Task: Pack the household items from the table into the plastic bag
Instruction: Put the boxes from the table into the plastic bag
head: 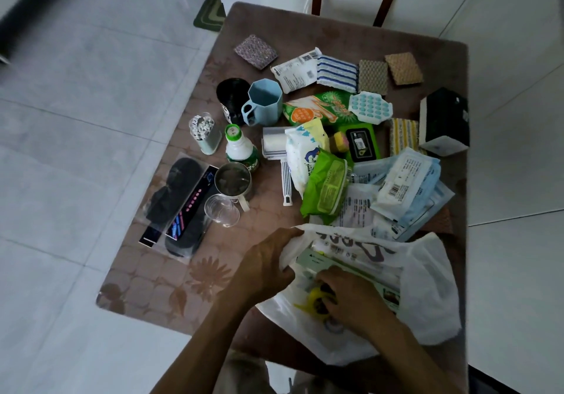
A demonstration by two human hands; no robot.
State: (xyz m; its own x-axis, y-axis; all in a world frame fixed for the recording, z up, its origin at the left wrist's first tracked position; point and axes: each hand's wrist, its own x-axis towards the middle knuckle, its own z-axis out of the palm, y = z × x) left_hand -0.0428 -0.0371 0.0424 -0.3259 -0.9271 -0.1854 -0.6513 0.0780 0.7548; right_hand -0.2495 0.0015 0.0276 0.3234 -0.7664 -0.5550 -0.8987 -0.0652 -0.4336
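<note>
The white plastic bag [427, 287] lies flat at the near right edge of the table [146, 271], its mouth pointing left and away toward the heap of goods, its long axis running near to far. The left hand [268, 262] grips the bag's rim, fingers curled round the film, holding the mouth open. The right hand [348, 293] reaches inside, fingers curled over a yellow item [317, 297]. A long pale green box [345, 268] lies in the bag, slanting from far left to near right.
</note>
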